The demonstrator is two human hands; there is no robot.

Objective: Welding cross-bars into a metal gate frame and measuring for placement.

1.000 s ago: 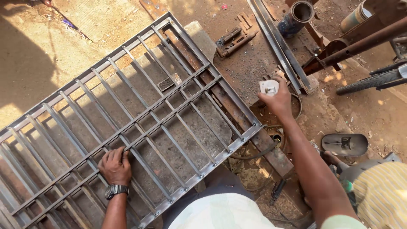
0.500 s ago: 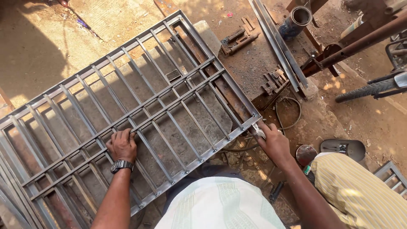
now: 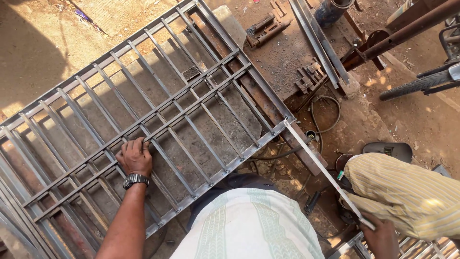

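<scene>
your left hand lay knuckles-up on the steel window grille, fingers curled over the paired cross rails near its middle, a wristwatch just below it. the grille lay flat on the dirt floor, tilted across the view, its far corner up by a rusty clamp-like tool and its near right corner by the heavy rusty beam running under that side. your right hand was low at the bottom right, closed round the near end of a long thin flat steel strip; the strip ran slantwise up from it and its far end sat at the grille's near right corner, touching or nearly so; i could not tell which. your knee in striped cloth was close beside the strip.

a few risks, as i judged them: the strip was long and held only at one end, so its far tip could swing or slip off that corner and scrape along the frame. a black cable looped on the floor just past the corner and might snag the tip. cut steel edges were near both palms, bare as they were. scrap offcuts lay underfoot by the beam.
</scene>
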